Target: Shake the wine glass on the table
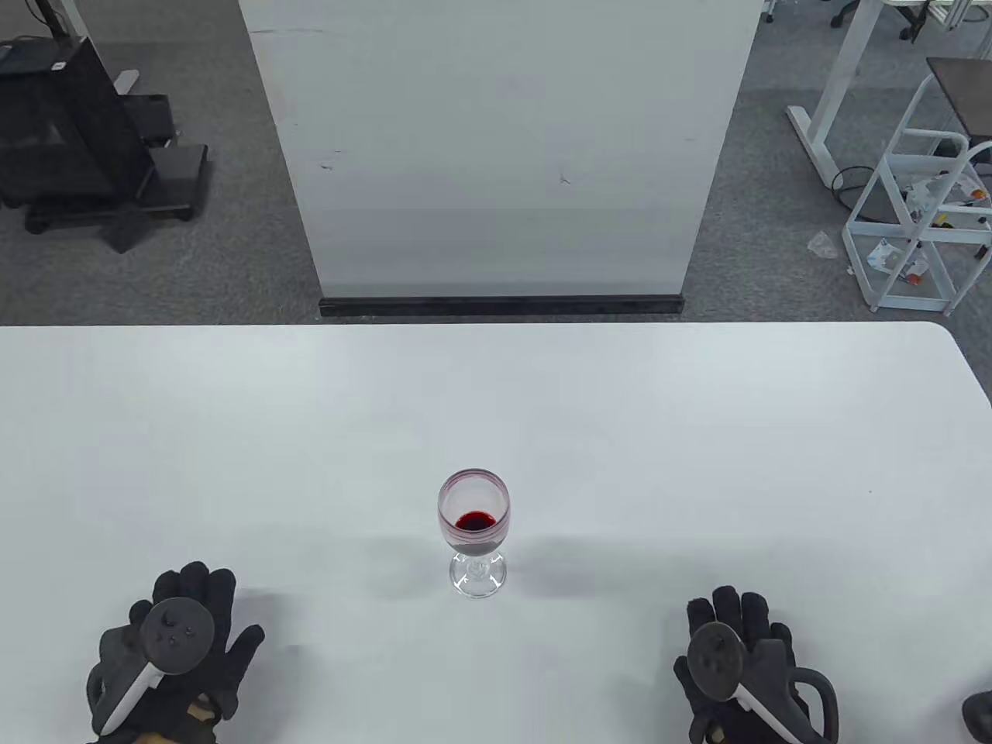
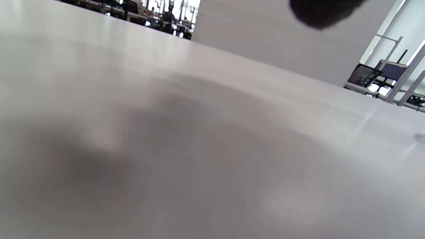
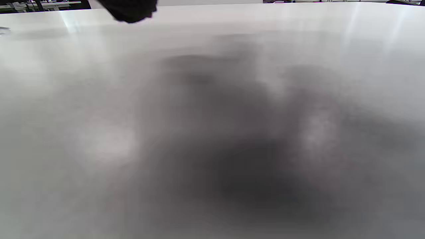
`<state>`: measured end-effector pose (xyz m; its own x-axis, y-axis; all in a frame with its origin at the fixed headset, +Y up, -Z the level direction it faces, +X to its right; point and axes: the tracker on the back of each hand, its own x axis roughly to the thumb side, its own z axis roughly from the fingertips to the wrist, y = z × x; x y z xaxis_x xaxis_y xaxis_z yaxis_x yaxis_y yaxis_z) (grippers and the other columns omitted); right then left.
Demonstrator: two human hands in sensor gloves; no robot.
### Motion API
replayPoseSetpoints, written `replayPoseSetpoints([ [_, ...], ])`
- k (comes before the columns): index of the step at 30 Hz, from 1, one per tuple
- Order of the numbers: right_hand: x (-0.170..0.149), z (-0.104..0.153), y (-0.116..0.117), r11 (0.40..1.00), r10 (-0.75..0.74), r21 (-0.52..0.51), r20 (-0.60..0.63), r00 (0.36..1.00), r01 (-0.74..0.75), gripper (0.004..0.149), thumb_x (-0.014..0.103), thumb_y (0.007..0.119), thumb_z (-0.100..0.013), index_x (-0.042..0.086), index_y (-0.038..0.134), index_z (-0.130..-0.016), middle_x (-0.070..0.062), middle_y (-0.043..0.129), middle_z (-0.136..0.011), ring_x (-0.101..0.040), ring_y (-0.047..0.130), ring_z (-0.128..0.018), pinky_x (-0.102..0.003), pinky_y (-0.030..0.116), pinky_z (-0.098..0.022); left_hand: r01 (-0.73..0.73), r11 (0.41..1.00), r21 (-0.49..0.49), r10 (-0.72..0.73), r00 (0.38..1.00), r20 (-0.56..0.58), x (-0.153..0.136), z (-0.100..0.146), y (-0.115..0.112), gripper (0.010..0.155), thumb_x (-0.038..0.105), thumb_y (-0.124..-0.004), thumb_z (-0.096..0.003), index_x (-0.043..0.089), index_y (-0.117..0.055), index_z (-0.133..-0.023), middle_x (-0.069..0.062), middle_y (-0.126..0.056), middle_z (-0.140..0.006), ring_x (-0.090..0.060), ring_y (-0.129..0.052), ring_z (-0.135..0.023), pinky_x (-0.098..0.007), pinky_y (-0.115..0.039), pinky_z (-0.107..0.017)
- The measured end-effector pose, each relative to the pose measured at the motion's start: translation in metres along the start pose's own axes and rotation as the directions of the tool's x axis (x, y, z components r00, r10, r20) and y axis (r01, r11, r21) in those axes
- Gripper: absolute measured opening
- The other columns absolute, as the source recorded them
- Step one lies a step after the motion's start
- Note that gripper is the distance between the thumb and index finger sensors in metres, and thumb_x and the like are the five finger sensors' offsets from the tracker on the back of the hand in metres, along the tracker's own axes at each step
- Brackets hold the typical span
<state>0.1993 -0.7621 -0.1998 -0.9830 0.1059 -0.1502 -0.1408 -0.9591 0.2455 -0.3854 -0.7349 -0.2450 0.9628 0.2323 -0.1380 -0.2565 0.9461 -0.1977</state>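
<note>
Wine glass: upright on the table, lower centre of frame, a little red wine inside.
Left hand: lower left, fingers spread flat, holding nothing.
Right hand: lower right, likewise empty.
Approach: pinch the stem low, swirl gently, base kept down.

The glass is a clear stemmed wine glass standing upright on the white counter, its round foot flat on the surface. A small pool of dark red liquid sits in the bottom of the bowl, and a faint reddish film tints the inner wall up toward the rim. The bowl is rounded, the stem short. It stands between the left hand and the right hand, roughly midway, a little farther from the counter's near edge than either and well apart from both. Neither hand touches it. Neither wrist view shows it clearly.
</note>
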Motion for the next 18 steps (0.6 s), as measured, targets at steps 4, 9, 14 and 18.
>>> replayPoseSetpoints([
  [4,-0.0001,0.0000,0.0002,1.000,-0.001,0.009,0.000,1.000,0.001,0.072,0.052,0.066,-0.050,0.028,0.027,-0.106,-0.002,0.013,-0.115,-0.034,0.009,-0.105,-0.060,0.024,-0.076,-0.003,1.000,-0.001,0.003,1.000,0.003,-0.0001,0.0002,-0.0001,0.076,0.059,-0.059,-0.0458,0.034,-0.018,-0.105,0.004,-0.003,-0.113,-0.027,0.005,-0.105,-0.050,0.001,-0.074],
  [9,-0.0003,-0.0001,0.0005,1.000,-0.004,0.011,0.000,1.000,0.004,0.072,0.052,0.066,-0.050,0.028,0.027,-0.106,-0.002,0.012,-0.115,-0.034,0.009,-0.105,-0.060,0.025,-0.076,-0.006,1.000,-0.006,0.006,1.000,0.008,0.0000,-0.0001,-0.0003,0.076,0.059,-0.059,-0.0458,0.034,-0.018,-0.105,0.004,-0.003,-0.113,-0.028,0.005,-0.105,-0.050,0.001,-0.074],
  [14,0.0002,-0.0005,0.0009,1.000,-0.005,0.010,0.010,1.000,0.005,0.072,0.051,0.066,-0.050,0.028,0.028,-0.106,-0.001,0.013,-0.116,-0.034,0.010,-0.106,-0.060,0.025,-0.076,-0.009,1.000,-0.008,0.010,1.000,0.009,-0.0002,-0.0001,-0.0003,0.076,0.059,-0.059,-0.0459,0.034,-0.018,-0.105,0.004,-0.003,-0.113,-0.028,0.005,-0.105,-0.050,0.001,-0.074],
  [18,0.0053,0.0017,-0.0036,0.999,-0.015,-0.042,0.066,0.998,0.018,0.070,0.051,0.066,-0.050,0.029,0.030,-0.106,-0.001,0.018,-0.116,-0.034,0.013,-0.107,-0.061,0.028,-0.077,-0.016,1.000,-0.004,0.016,1.000,0.015,-0.0003,0.0005,0.0004,0.076,0.059,-0.059,-0.0459,0.034,-0.018,-0.105,0.004,-0.003,-0.113,-0.027,0.005,-0.105,-0.050,0.001,-0.074],
])
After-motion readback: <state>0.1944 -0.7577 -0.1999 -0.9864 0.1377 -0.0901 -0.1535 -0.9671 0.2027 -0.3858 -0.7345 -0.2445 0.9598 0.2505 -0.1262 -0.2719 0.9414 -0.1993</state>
